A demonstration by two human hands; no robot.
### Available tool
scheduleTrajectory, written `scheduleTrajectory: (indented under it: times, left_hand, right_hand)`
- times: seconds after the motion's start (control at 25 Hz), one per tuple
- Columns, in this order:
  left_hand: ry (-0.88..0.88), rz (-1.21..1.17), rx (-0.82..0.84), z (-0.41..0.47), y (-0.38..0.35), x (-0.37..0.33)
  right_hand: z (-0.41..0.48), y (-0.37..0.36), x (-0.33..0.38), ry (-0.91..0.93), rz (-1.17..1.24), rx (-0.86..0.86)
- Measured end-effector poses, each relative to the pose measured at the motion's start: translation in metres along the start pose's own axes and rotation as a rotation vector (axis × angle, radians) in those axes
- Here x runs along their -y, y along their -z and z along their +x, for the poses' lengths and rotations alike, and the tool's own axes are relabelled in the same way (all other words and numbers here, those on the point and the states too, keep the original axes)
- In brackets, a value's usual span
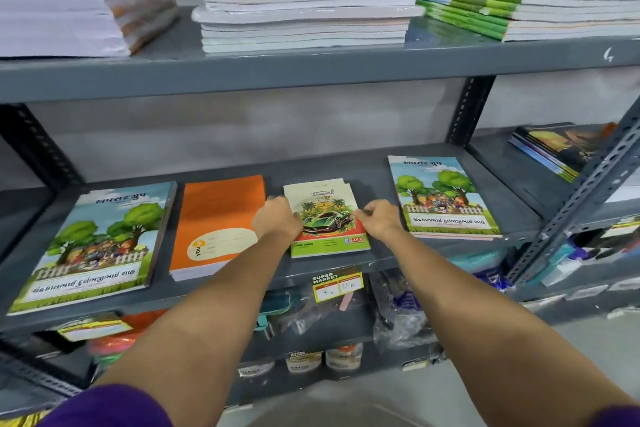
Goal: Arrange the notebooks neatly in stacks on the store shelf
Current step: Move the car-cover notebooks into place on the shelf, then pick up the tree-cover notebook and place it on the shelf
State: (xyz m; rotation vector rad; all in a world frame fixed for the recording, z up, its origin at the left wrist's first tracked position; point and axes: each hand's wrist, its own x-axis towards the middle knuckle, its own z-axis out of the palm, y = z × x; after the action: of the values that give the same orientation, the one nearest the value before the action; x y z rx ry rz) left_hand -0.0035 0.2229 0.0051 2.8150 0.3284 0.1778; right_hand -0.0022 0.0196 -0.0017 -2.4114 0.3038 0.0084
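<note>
On the grey middle shelf (377, 170) lies a small stack of notebooks with a green car on the cover (325, 215); the lower copies stick out slightly at the far end. My left hand (275, 220) presses against its left edge and my right hand (379, 218) grips its right edge. To the left sit an orange notebook stack (218, 218) and a tree-cover notebook stack (100, 243). Another tree-cover stack (441, 198) lies to the right.
The upper shelf (311, 62) holds white-edged notebook stacks (304, 17), a green-spined stack (519, 10) and tall paper piles (52, 0). Dark books (561, 149) sit on the neighbouring rack at right. Below are price labels (337, 282) and plastic-wrapped goods (398, 319).
</note>
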Motion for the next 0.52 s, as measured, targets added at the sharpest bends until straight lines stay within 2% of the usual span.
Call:
scheduleTrajectory:
  times: [0.2,0.4,0.52]
  left_hand:
    - [-0.111,0.011,-0.013,0.003,-0.012,-0.047]
    - [-0.217,-0.029,0.073,0.001,-0.038,-0.132]
    - [-0.288,-0.042,0.155,-0.006,-0.057,-0.174]
  right_hand:
    - [0.018,0.043,-0.042,-0.079,-0.001,-0.107]
    - [0.032,0.097,-0.099,-0.211,-0.153,-0.191]
    - [0.040,0.120,-0.132,-0.368,-0.194,-0.206]
